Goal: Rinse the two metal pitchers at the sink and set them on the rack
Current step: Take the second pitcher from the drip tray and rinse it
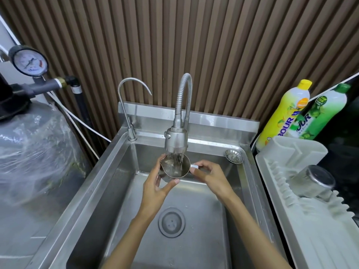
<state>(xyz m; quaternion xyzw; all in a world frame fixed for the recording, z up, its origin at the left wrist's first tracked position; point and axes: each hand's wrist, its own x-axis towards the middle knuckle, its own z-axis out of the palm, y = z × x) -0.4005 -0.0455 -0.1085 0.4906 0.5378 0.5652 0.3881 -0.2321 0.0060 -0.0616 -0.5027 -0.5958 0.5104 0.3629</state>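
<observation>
small shiny steel pitcher (174, 167): upright, spouted, under running steel spray faucet (175, 141) | left hand (155, 188): cupped round its body | right hand (210, 175): pinching its handle | second steel pitcher (312, 180): right of faucet, on grey plastic rack (310, 220)

Both hands, left (155, 188) and right (210, 174), reach forward, fingers curled.

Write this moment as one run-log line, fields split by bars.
step: rinse | hands: both on pitcher, left hand, right hand | tap: running | rack: one pitcher on it
</observation>
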